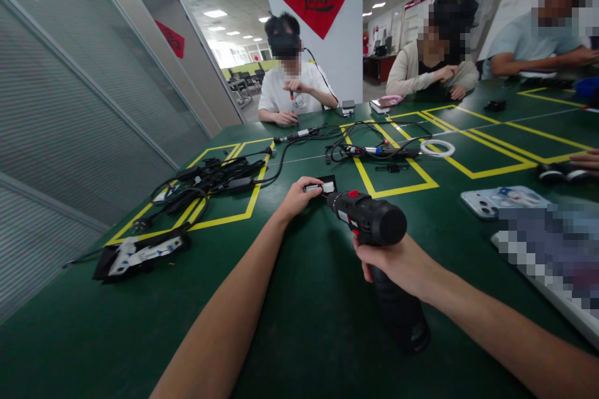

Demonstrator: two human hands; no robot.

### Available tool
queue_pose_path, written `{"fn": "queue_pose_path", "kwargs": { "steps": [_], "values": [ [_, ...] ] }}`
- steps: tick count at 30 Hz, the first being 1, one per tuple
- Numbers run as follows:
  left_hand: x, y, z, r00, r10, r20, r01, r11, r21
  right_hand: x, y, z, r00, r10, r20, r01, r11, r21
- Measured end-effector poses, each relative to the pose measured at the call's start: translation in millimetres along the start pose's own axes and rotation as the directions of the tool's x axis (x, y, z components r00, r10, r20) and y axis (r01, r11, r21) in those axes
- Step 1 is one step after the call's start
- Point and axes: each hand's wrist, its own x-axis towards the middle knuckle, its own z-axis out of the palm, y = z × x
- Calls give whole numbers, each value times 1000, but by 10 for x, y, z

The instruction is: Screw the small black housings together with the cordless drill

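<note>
The right hand (pixel 397 262) was wrapped around the grip of a black cordless drill (pixel 369 219), with the drill's nose pointing toward eleven o'clock, away from the person. The left hand (pixel 299 194) was closed lightly on a small black part (pixel 322 186) with a pale label, pinning it flat to the green table (pixel 299 312) right at the drill's tip. The two met just past the centre of the view, at about twelve o'clock from the person's own arms.

At nine o'clock from the part lay a tangle of black cables and adapters (pixel 210 177) inside a yellow-taped box, and further toward eight o'clock a flat black bracket (pixel 135 255) with a white label. At two o'clock lay more wires, a slim tool (pixel 379 151) and a white ring (pixel 437 148). A phone (pixel 503 201) rested at three o'clock. Three other people sat across the table at twelve to two o'clock, busy with their own hands.

To do this well, in my judgement, the bit should sit square in whatever it was meeting, with the drill held in line rather than canted. The left fingers ought to press down beside the tip, not in front of it. Whether the bit was truly seated could not be told, since the tip was hidden by the fingers.
</note>
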Motion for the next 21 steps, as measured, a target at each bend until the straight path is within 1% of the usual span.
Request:
{"fn": "queue_pose_path", "kwargs": {
  "steps": [7,14,21],
  "values": [
    [6,1,1,1000,-18,0,18,1000,4,3,33,-6,1000,-8,-1,8,1000,10],
    [10,-23,0,1000,3,-3,-3,1000,-13,-8,20,-2,1000,-1,0,1,1000,-7],
    [-1,26,-6,1000,-23,1,23,1000,2,-4,11,1,1000,4,0,-4,1000,-6]
  ]
}}
